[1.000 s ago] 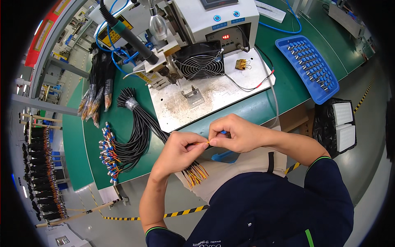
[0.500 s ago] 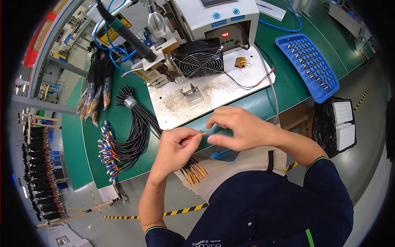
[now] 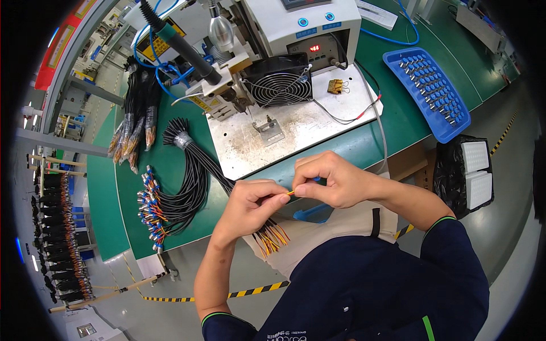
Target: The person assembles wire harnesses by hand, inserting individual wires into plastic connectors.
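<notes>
Over the table's near edge, my left hand (image 3: pixel 250 207) pinches thin yellow and orange wire ends (image 3: pixel 290 193). From the other side, my right hand (image 3: pixel 333 181) has its thumb and forefinger closed on the tips of these same wires. A bundle of black cables (image 3: pixel 196 184) curves across the table at the left. Part of it runs beneath my left hand, and several stripped-back yellow and orange ends (image 3: pixel 272 238) hang over my lap. Other cables of the bundle end in blue and silver connectors (image 3: pixel 151 210).
A soldering machine (image 3: pixel 233 96) with a black fan (image 3: pixel 278 88) stands ahead on a stained white plate (image 3: pixel 239 153). Beside a yellow binder clip (image 3: pixel 338 86) and further right lies a blue tray (image 3: pixel 441 96) of connectors. More cable bundles (image 3: pixel 136 113) lie back left; a black-bagged box (image 3: pixel 463 176) stands right.
My right hand has come left and closed from a loose, open shape onto the wire tips. My left hand still pinches the wires, shifted slightly to the right.
</notes>
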The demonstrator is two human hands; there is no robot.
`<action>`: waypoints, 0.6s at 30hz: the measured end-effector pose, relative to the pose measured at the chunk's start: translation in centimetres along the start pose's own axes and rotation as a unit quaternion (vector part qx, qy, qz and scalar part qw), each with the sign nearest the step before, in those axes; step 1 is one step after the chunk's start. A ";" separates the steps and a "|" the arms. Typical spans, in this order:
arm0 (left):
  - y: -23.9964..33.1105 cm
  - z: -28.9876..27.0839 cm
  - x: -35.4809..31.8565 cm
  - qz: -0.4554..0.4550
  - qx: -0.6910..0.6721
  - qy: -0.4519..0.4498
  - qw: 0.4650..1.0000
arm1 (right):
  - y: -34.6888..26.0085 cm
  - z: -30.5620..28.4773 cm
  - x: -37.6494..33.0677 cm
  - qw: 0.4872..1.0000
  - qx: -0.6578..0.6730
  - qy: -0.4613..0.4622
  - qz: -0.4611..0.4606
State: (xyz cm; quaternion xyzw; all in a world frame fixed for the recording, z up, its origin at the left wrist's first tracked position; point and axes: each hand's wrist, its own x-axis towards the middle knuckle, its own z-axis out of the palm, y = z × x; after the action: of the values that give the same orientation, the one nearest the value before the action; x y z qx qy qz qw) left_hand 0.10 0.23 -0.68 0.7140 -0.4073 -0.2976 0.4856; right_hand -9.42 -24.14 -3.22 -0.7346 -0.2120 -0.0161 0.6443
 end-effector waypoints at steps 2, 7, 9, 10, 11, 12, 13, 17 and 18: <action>-0.9 0.3 -0.2 -0.029 -0.050 0.029 0.998 | 0.2 -0.8 -0.3 0.998 0.003 -0.002 0.057; -3.1 -1.1 -0.6 -0.096 -0.326 0.053 0.939 | 1.5 -4.6 -1.6 0.984 0.065 0.046 0.158; -2.9 -1.4 -0.5 -0.105 -0.341 0.053 0.933 | 1.7 -4.4 -2.0 0.984 0.069 0.030 0.161; -3.0 -1.6 -0.3 -0.114 -0.377 0.046 0.918 | 1.7 -4.4 -1.9 0.980 0.076 -0.010 0.185; -3.0 -1.7 -0.2 -0.124 -0.412 0.038 0.902 | 1.4 -4.3 -1.8 0.980 0.076 -0.010 0.184; -3.1 -1.8 -0.1 -0.123 -0.411 0.039 0.902 | 0.3 -4.0 -1.5 0.973 0.096 -0.020 0.207; -3.2 -1.9 0.0 -0.116 -0.410 0.034 0.904 | -0.4 -3.6 -1.3 0.966 0.116 -0.029 0.230; -3.2 -2.0 0.8 -0.100 -0.417 0.026 0.903 | 0.2 -2.5 -1.2 0.975 0.079 0.029 0.208; -3.2 -2.1 0.9 -0.100 -0.416 0.026 0.903 | 0.0 -2.4 -1.0 0.975 0.079 0.029 0.206</action>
State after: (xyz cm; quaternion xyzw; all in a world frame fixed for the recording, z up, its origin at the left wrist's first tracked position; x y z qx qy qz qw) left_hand 3.19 0.98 -2.99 0.4913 -0.1603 -0.4680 0.7169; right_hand -9.72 -26.76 -3.08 -0.7088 -0.0375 0.1124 0.6954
